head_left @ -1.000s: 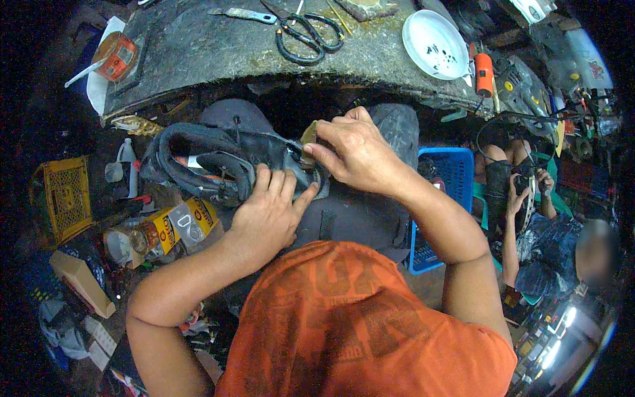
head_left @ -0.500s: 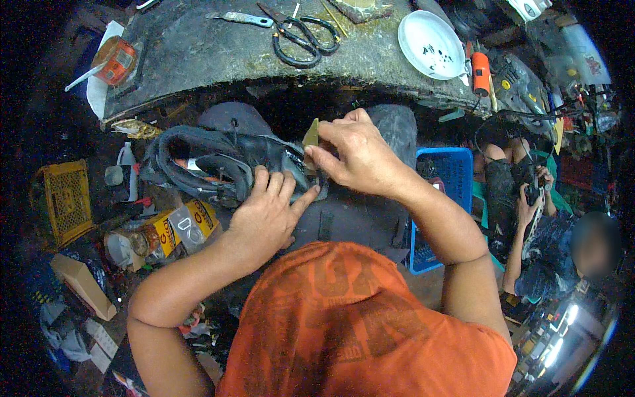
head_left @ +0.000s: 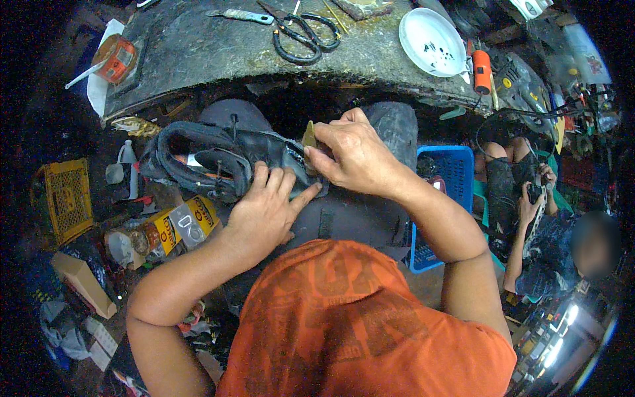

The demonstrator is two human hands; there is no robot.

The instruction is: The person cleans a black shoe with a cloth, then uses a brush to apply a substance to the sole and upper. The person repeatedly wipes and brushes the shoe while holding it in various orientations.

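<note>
A dark shoe point(head_left: 263, 151) lies sideways across my lap, its opening to the left and its toe end to the right. My left hand point(head_left: 262, 206) steadies it, fingers spread over the side near the toe and the thumb out of sight. In my right hand point(head_left: 349, 153), pinched between thumb and fingers, is a small folded yellowish-brown piece point(head_left: 309, 135) that looks like sandpaper. It meets the toe end of the shoe, though the exact contact is partly covered by my fingers.
Ahead is a worn workbench point(head_left: 198, 59) with black-handled scissors point(head_left: 305, 40), a knife point(head_left: 246, 15), a white dish point(head_left: 423, 33) and an orange tub point(head_left: 119, 59). A blue basket point(head_left: 471, 198) stands right, near a seated person point(head_left: 542, 258). A yellow crate point(head_left: 66, 198) is left.
My right hand has shifted slightly, and the folded piece has turned and shows a narrower side. The shoe has tilted a little under my left hand, which stays in nearly the same place.
</note>
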